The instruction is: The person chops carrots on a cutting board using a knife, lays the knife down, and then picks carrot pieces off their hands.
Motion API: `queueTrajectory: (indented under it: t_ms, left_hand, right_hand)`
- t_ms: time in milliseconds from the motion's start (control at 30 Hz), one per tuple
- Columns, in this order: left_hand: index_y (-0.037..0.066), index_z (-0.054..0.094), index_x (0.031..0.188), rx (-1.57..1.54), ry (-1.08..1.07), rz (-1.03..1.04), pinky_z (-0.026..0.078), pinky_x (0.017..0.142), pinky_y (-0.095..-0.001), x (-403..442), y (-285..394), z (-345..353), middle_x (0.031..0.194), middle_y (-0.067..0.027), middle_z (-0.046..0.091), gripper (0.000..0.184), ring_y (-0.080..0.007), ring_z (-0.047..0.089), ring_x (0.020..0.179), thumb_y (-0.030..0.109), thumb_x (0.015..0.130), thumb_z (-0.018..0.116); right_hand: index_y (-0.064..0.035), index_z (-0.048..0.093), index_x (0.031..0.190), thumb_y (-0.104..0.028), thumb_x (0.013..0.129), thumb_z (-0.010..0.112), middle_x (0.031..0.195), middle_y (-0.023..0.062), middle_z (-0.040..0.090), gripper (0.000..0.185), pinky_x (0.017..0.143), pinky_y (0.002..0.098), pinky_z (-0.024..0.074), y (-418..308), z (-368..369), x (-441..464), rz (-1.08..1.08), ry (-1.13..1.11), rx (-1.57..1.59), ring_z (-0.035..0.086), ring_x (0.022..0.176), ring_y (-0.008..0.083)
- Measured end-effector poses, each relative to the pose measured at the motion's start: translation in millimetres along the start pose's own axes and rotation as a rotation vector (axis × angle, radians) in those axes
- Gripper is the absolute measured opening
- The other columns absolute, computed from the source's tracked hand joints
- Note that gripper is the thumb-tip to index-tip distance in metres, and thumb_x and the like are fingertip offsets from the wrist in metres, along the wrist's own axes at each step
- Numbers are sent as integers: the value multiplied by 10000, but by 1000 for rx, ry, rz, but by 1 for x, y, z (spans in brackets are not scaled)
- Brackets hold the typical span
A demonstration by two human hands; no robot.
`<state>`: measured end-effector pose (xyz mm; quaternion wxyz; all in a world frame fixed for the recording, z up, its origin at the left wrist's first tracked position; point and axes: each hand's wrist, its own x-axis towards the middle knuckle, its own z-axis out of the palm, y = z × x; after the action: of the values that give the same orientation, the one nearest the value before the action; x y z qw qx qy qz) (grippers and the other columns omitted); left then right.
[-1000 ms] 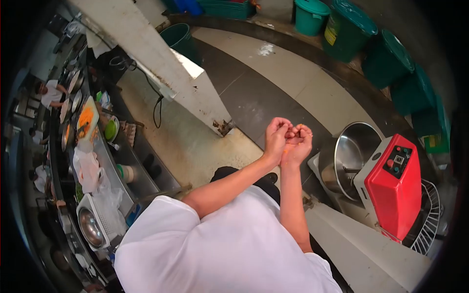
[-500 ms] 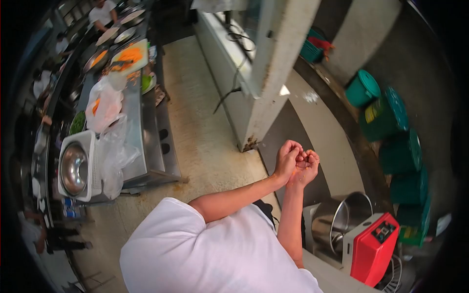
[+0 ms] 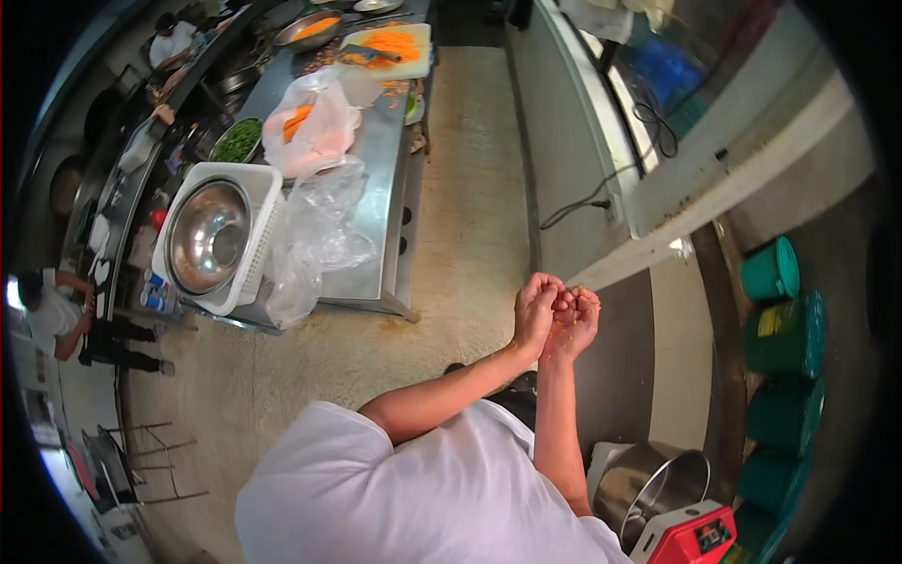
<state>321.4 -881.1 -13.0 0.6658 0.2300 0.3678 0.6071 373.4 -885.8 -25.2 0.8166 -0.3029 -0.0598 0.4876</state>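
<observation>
My left hand (image 3: 536,315) and my right hand (image 3: 573,329) are held together in front of me over the floor, side by side and touching. The fingers of both are curled inward. Small orange bits cling to the right palm and fingers. What lies between the curled fingers, if anything, is too hidden to make out. Neither hand touches a table or container.
To the left stands a steel table (image 3: 371,254) with a white basket (image 3: 268,211) holding a metal bowl (image 3: 209,235), plastic bags (image 3: 315,240), carrots and a cutting board (image 3: 418,61). Green bins (image 3: 785,334), a steel mixer bowl (image 3: 653,489) and a wall post (image 3: 714,188) are at right. Other people (image 3: 61,315) stand at left.
My view has turned left, so the table and basket now sit nearer the middle and the red machine has dropped low. My hands stay together in nearly the same pose.
</observation>
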Motion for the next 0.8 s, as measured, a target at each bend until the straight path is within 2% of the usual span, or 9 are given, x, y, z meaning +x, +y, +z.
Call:
queueTrajectory:
  t_ms: [267,567,800]
  left_hand:
    - [36,521,862,-22,122,128,473,658,-238,44,27,-14,789,-40,551,104,-94,523,658,52,910,430]
    - [27,529,879,-23,216,315,470,670,-250,106,65,4,800,-52,551,103,-102,521,671,45,907,432]
    - [39,531,876,-27,325,378,463,684,-255,142,68,3,808,-54,560,107,-106,528,700,57,909,431]
  right_hand:
    - [-17,472,899,-26,869,416,780,84,517,64,574,237,444,38,42,25,128,-86,-84,510,658,150]
    - [-14,473,890,-9,845,414,786,82,516,75,575,235,432,62,100,81,246,-272,8,506,667,152]
    - [-9,476,873,-1,834,392,762,85,513,94,596,244,435,85,118,115,310,-351,2,494,657,150]
